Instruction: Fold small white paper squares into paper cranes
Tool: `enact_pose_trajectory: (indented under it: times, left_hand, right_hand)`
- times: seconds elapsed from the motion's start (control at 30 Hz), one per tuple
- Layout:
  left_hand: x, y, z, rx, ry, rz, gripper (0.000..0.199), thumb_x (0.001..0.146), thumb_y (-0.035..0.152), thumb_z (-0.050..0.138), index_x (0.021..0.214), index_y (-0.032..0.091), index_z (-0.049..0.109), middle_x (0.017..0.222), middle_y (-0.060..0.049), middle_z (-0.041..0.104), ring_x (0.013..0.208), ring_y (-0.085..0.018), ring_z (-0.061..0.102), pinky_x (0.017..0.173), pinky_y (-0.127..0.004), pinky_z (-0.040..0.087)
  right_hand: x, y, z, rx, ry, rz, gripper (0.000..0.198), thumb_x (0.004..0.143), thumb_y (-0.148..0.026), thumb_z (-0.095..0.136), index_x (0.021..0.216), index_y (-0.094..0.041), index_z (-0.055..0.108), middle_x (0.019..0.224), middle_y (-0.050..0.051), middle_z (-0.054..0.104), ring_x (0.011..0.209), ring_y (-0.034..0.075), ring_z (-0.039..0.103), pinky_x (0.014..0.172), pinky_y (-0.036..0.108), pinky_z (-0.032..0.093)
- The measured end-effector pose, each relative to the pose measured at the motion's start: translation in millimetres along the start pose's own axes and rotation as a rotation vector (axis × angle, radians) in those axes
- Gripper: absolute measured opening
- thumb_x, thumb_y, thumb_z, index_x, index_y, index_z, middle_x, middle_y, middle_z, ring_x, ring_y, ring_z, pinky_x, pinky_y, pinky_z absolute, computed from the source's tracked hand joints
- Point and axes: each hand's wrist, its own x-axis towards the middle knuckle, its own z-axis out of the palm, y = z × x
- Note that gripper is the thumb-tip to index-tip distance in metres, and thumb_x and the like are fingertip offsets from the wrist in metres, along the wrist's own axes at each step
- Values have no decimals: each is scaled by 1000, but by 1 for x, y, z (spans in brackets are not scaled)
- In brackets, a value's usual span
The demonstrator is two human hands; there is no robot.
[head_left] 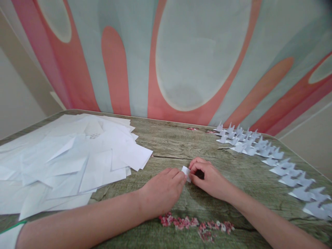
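Observation:
A small folded piece of white paper [186, 172] is held just above the wood-patterned table, between my two hands. My left hand [164, 188] grips its left edge, the back of the hand towards me and the fingertips partly hidden. On the other side my right hand [207, 176] pinches the paper between thumb and fingers. How the paper is folded on its far side cannot be made out.
A wide heap of loose white paper sheets [98, 169] covers the table's left side. Rows of folded white paper cranes [267, 150] stand along the right edge. Pink flowers [181, 222] are printed on the tabletop [166, 138]. A patterned wall [138, 69] rises behind.

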Motion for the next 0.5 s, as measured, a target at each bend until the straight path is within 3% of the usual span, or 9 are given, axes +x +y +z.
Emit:
enact_pose_trajectory:
  times: [0.5]
  left_hand:
    - [1, 0, 1, -14, 15, -4, 30, 86, 12, 40, 114, 8, 48, 100, -10, 55, 97, -24, 50, 80, -36, 43]
  right_hand:
    - [1, 1, 1, -11, 0, 6, 11, 70, -10, 57, 65, -19, 54, 80, 1, 58, 76, 15, 55, 74, 32, 39]
